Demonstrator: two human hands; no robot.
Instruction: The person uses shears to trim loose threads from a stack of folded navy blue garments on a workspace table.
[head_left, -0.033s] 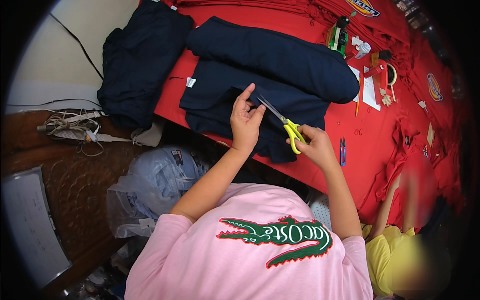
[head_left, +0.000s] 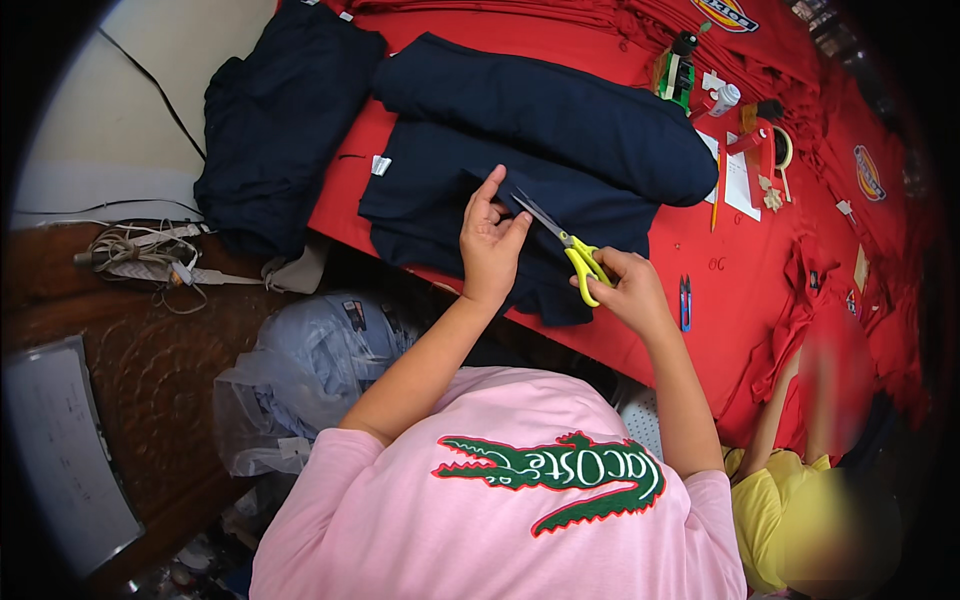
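Navy cloth (head_left: 600, 215) at 12 o'clock, whether left hand (head_left: 490, 245) grips it unclear; right hand (head_left: 625, 285) clamped on yellow-handled scissors (head_left: 583, 270), left hand's 3 o'clock; no finished cut visible, remainder indeterminable.

A pale wall (head_left: 90, 140) stands at the upper left, with a black cable (head_left: 158, 84) running down it. Below it is a brown panel (head_left: 195, 345) with carved curves, probably wooden furniture. A red-covered table (head_left: 732, 312) extends rightward.

Right fingers (head_left: 622, 265) on scissors (head_left: 569, 243), navy cloth (head_left: 435, 165)
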